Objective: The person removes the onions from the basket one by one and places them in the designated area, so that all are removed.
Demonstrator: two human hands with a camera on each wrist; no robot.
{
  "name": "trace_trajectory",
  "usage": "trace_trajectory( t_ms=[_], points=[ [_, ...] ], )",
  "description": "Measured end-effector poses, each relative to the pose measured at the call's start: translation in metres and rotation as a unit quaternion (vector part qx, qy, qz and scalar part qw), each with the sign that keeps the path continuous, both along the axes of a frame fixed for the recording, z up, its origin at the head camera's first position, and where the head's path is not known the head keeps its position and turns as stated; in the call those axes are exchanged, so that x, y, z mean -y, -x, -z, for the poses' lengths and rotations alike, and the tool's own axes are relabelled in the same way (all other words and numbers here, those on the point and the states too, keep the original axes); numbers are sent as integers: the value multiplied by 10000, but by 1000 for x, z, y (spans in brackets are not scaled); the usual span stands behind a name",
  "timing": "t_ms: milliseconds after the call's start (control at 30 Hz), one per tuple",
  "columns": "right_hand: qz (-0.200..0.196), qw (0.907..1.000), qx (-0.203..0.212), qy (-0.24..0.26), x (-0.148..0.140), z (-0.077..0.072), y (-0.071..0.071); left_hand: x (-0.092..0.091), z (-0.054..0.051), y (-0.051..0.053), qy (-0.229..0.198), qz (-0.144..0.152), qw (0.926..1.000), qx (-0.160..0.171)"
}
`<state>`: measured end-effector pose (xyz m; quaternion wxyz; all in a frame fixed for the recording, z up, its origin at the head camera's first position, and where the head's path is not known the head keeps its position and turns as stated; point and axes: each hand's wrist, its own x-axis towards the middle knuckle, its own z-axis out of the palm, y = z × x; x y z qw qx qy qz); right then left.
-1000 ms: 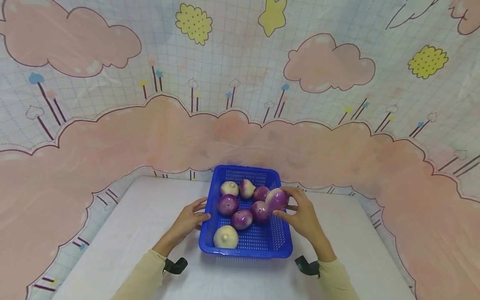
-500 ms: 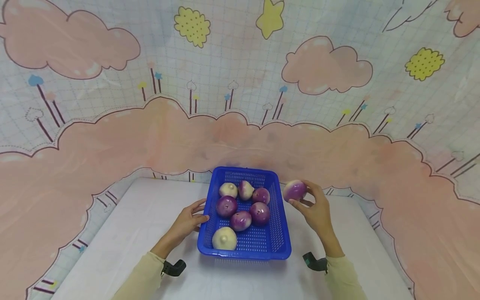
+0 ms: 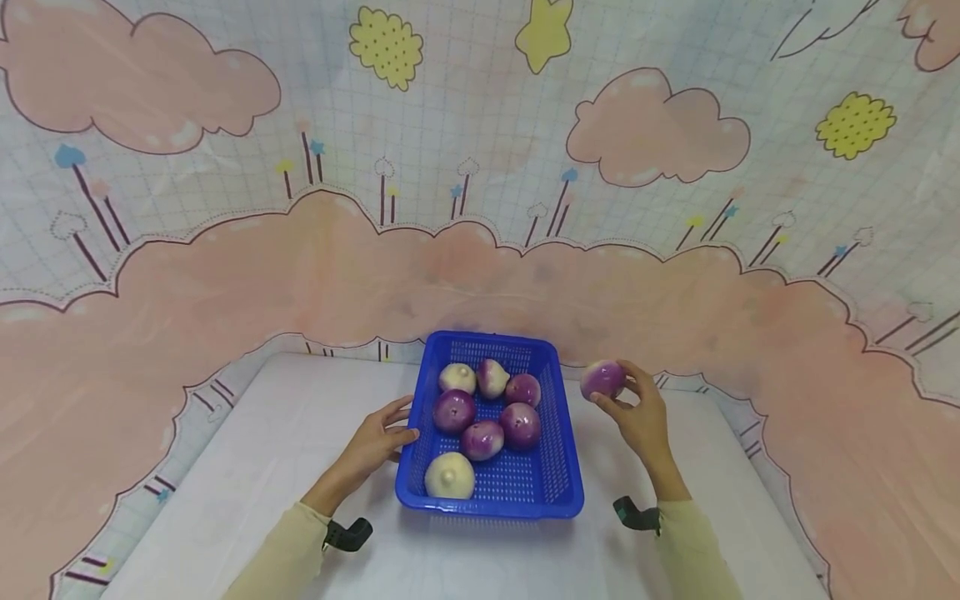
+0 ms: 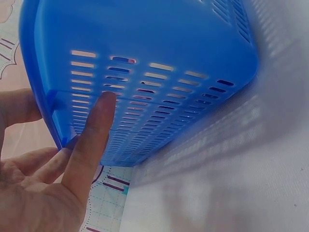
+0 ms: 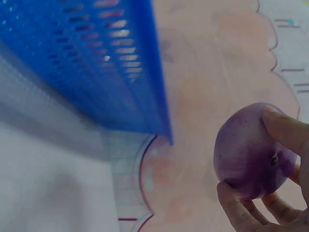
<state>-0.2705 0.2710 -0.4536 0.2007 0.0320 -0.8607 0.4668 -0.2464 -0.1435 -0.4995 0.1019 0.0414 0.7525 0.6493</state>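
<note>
A blue plastic basket point(image 3: 487, 507) with slotted walls holds several purple-and-white turnips point(image 3: 521, 426). At its left side my left hand point(image 3: 369, 442) holds the rim, thumb over the edge. In the left wrist view, a finger point(image 4: 91, 145) of that hand lies along the slotted outer wall. To the right of the basket, my right hand point(image 3: 645, 421) grips another turnip point(image 3: 602, 381) in the air. Seen from the right wrist, this turnip point(image 5: 248, 150) is mostly purple with a small stem mark, held between thumb and fingertips, apart from the basket wall point(image 5: 96, 58).
The basket is on a white table point(image 3: 285, 467). Behind the table hangs a printed cloth backdrop point(image 3: 465, 287) with clouds and stars. Dark wrist mounts point(image 3: 348, 535) sit at both sleeves.
My right hand has lifted the held turnip from over the basket's right side and carried it right, beyond the rim. The left hand and the basket stay almost in place.
</note>
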Motion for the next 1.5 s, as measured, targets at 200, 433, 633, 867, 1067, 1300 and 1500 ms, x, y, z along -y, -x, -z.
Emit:
trace_trajectory(
  t_ms=[200,433,633,867,1067,1300,1500],
  points=[
    [211,9980,596,-92,-10,12,10,0,0,0,23,-17,10000,2],
    [311,9936,1069,-207,-20,29,23,-1,1,1,56,-45,10000,4],
    [317,9915,1224,-303,-24,40,33,-1,1,0,24,-84,10000,29],
    [294,9872,1498,-455,-28,51,42,-1,1,0,27,-134,9999,20],
    [269,9835,1684,-606,-29,59,47,-2,1,-3,36,-144,9999,9],
    [371,9794,1874,-655,-30,67,50,-2,1,-3,97,-128,9999,-14],
    [325,9789,1895,-694,-33,71,52,-2,0,-3,129,-117,9998,-41]
  ],
)
